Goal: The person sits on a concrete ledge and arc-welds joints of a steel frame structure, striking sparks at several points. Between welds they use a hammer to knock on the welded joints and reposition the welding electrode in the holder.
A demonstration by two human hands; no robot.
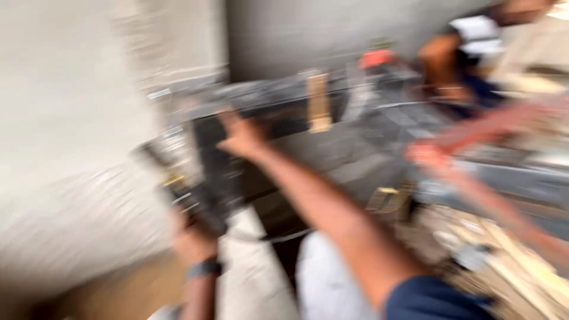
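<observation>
1. Against the pale plastered wall [65, 148], a dark stone slab [261, 112] stands on edge; the whole view is heavily smeared by motion, so fine detail is lost.
2. The right hand [242, 137] lies on the slab's face near its upper left corner, arm stretched forward from a dark blue sleeve [432, 299]. Its fingers look spread flat against the stone, not curled round anything.
3. The left hand [192, 240], with a dark band at the wrist [204, 268], is below the slab's left end and closes round a dark tool [184, 186] that runs up along the slab's left edge. What kind of tool it is cannot be told through the blur.
4. A pale wooden block [319, 102] sits upright against the slab's top edge, right of the right hand.
5. Beyond the slab's far right end, another person [474, 47] in a white top crouches on the grey floor; an orange object [376, 58] lies just beside that person.
6. Right of the slab, a reddish bar [492, 127] slants across, and pale timber pieces [510, 261] lie below it.
</observation>
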